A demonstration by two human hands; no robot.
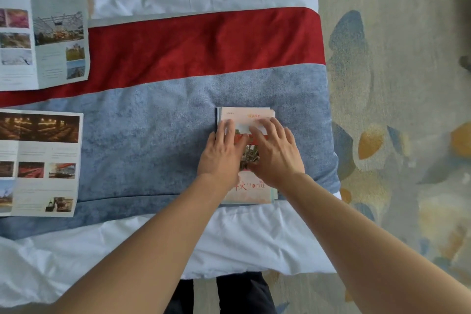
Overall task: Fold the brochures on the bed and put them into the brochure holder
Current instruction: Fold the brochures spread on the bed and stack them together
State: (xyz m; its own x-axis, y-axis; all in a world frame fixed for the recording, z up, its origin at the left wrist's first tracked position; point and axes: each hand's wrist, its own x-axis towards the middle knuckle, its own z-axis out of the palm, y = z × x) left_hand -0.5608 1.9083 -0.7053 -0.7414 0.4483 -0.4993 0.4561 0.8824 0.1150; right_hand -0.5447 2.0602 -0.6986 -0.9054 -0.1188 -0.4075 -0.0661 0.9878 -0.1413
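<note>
A folded brochure (251, 192) with a pink cover and red lettering lies on the blue band of the bed runner, on top of a small stack of other folded sheets. My left hand (221, 154) presses flat on its left half with straight fingers. My right hand (275, 153) presses flat on its right half, fingers spread. Two unfolded brochures lie at the left: one (43, 160) with dark hall photos on the blue band, another (46, 38) farther back across the red band. No brochure holder is in view.
The bed has white sheets (229, 242) and a red and blue runner (178, 46). The bed's right edge drops to patterned carpet (395, 109). My dark trouser legs (237, 293) stand at the bed's near edge.
</note>
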